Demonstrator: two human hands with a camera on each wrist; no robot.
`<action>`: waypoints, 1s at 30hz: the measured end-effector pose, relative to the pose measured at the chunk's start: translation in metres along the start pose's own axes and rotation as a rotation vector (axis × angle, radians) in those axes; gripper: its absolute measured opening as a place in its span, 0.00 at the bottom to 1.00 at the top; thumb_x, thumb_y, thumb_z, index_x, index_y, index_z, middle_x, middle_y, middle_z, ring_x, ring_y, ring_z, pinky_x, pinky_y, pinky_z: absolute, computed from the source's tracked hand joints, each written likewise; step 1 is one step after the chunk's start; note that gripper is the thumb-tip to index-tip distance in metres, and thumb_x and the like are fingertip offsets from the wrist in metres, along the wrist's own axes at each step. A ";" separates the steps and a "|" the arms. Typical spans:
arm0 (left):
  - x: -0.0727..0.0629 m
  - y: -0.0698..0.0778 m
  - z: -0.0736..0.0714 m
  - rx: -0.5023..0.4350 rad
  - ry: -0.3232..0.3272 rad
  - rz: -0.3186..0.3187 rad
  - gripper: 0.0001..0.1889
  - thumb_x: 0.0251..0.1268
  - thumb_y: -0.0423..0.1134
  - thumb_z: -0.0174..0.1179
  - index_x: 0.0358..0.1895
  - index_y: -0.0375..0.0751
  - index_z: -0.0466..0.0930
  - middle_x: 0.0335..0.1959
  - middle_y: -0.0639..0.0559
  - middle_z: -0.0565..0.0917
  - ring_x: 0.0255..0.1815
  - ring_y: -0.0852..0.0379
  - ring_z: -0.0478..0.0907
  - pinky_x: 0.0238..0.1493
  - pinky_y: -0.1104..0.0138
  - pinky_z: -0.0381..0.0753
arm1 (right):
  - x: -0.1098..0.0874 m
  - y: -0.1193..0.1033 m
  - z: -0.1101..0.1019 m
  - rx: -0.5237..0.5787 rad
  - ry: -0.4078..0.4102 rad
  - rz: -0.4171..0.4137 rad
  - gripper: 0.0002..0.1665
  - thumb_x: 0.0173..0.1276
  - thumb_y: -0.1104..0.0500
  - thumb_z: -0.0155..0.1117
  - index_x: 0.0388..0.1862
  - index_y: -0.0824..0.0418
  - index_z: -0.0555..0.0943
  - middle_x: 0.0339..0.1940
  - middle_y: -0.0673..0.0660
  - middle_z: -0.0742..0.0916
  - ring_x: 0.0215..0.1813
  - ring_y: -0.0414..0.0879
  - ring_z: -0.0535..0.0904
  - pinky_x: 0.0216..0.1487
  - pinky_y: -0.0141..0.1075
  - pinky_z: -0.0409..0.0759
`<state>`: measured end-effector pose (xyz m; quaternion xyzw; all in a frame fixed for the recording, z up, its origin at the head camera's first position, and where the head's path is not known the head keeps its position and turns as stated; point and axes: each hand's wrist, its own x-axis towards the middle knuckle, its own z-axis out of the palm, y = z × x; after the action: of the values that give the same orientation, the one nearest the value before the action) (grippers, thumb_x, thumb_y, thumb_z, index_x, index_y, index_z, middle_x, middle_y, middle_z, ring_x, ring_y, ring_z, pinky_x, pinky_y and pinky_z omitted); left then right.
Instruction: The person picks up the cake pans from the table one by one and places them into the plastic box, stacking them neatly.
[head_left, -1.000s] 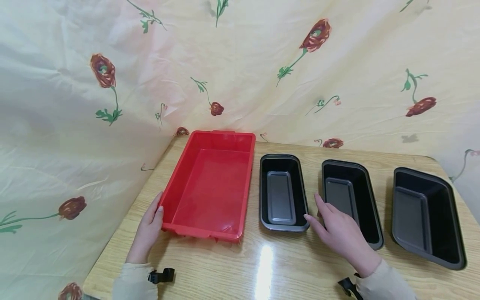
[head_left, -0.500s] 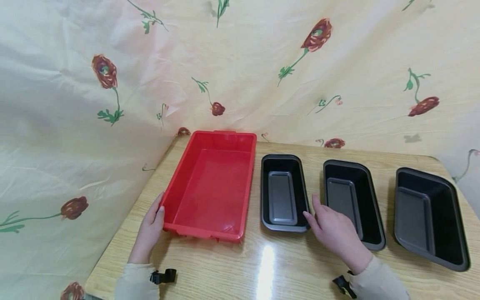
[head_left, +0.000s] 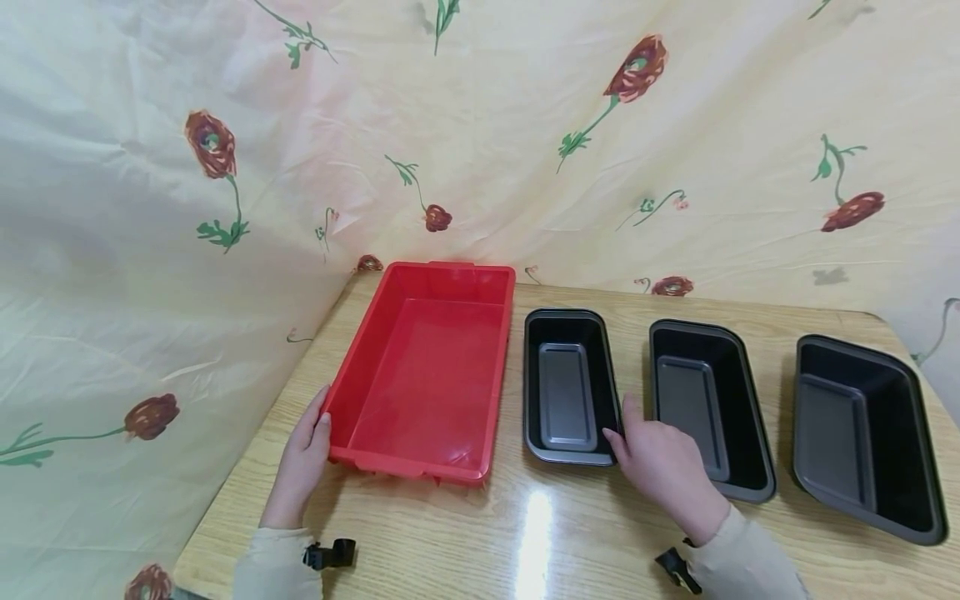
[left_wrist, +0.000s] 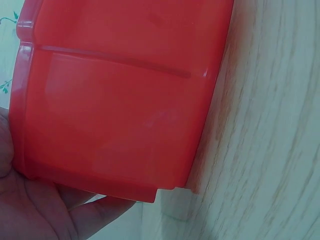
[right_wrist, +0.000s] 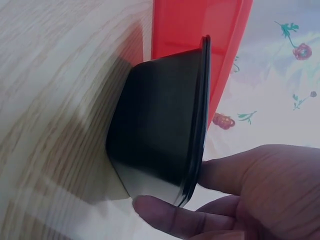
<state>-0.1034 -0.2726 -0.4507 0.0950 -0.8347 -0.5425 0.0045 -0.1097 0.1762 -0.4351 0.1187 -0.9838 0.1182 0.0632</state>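
Note:
A red plastic tray point(head_left: 427, 375) stands at the left of the wooden table. My left hand point(head_left: 302, 454) grips its near left corner, thumb over the rim and fingers outside the wall, as the left wrist view of the tray point(left_wrist: 115, 115) also shows. Beside it is a dark loaf pan point(head_left: 564, 392), the leftmost in a row. My right hand point(head_left: 667, 468) pinches this pan by its near right corner. In the right wrist view the thumb point(right_wrist: 220, 176) lies at the pan's rim and a finger point(right_wrist: 160, 214) against its outer wall.
A second loaf pan point(head_left: 690, 408) stands just right of the right hand, partly covered by it. Farther right is a third pan point(head_left: 832, 433) near the table's right edge. Flowered cloth point(head_left: 480, 125) hangs behind and along the left side of the table point(head_left: 420, 533).
My right hand has moved slightly left, and its thumb and fingers have closed on the first loaf pan's near right corner. The left hand keeps its grip on the tray.

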 end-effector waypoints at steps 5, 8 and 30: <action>0.000 0.000 0.000 -0.007 0.002 0.000 0.28 0.79 0.39 0.42 0.78 0.47 0.49 0.74 0.41 0.58 0.69 0.39 0.60 0.63 0.46 0.69 | 0.000 -0.003 0.002 -0.006 -0.010 -0.004 0.31 0.66 0.56 0.66 0.57 0.79 0.72 0.08 0.51 0.68 0.13 0.46 0.67 0.12 0.41 0.66; -0.001 0.000 0.000 -0.005 0.003 -0.004 0.28 0.79 0.39 0.42 0.79 0.48 0.49 0.74 0.41 0.58 0.69 0.39 0.60 0.63 0.46 0.69 | -0.001 -0.004 0.003 -0.008 -0.022 0.006 0.30 0.66 0.57 0.66 0.57 0.79 0.73 0.09 0.51 0.69 0.13 0.45 0.67 0.12 0.40 0.65; -0.001 0.000 -0.001 -0.023 0.000 0.013 0.28 0.80 0.38 0.39 0.79 0.47 0.48 0.75 0.40 0.56 0.71 0.39 0.58 0.66 0.46 0.66 | 0.004 -0.009 -0.002 0.164 -0.102 0.167 0.20 0.66 0.63 0.64 0.53 0.75 0.76 0.24 0.62 0.83 0.21 0.49 0.75 0.17 0.43 0.70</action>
<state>-0.1020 -0.2727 -0.4501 0.0895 -0.8289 -0.5521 0.0090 -0.1110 0.1675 -0.4304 0.0471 -0.9793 0.1969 -0.0067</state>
